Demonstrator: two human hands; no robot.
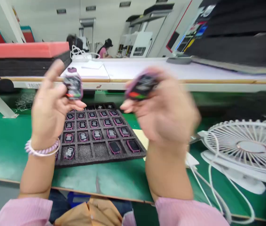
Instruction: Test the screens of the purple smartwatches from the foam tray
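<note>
My left hand [50, 103] holds up a purple-cased smartwatch [73, 84] by its edges, its lit screen facing me. In my right hand [163, 110], blurred by motion, is a second smartwatch [142, 86], tilted, with red and green at the bottom of its screen. Below and between the hands lies a black foam tray [93, 161] of square compartments, most with a purple smartwatch inside. Two compartments in the front row hold nothing. The two front-row watches on the right have dark screens; many others show white text.
A white fan [250, 147] with loose cables stands at the right of the green table [8, 150]. A white shelf [128, 67] runs across the back, bearing a pink foam block [24, 50] and black foam. Yellow paper [140, 138] lies beside the tray. A person [104, 48] sits far behind.
</note>
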